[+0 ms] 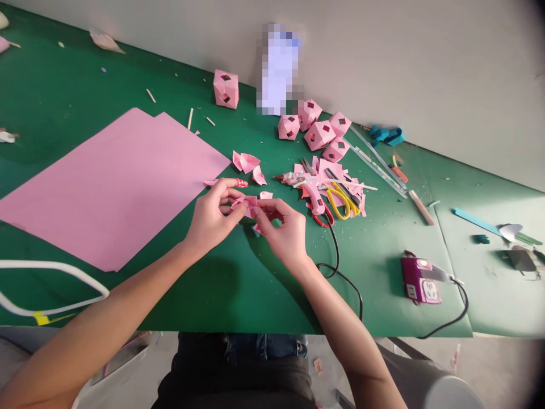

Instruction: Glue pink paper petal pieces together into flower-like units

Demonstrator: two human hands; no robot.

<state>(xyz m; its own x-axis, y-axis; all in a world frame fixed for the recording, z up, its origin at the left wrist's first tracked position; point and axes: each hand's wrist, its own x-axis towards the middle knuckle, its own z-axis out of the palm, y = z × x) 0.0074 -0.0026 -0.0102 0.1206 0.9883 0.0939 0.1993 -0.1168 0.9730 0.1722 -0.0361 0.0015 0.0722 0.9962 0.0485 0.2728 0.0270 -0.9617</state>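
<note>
Between my two hands is a small folded piece of pink paper (251, 202). My left hand (217, 215) pinches its left side, and a red-and-white wrap shows on one finger. From the right, the thumb and fingers of my right hand (281, 227) grip the same piece. Just beyond my hands lie loose folded pink pieces (247, 163). A pink glue gun (313, 190) rests to the right on pink paper scraps, beside yellow-handled scissors (340, 201) and a pair with red handles (321, 218).
Large pink sheets (114, 182) cover the left of the green table (204, 301). Several pink paper polyhedra (320, 135) stand near the wall by a blurred upright screen (279, 71). A purple power socket (420, 279) sits at right; a black cord (338, 250) trails from the glue gun.
</note>
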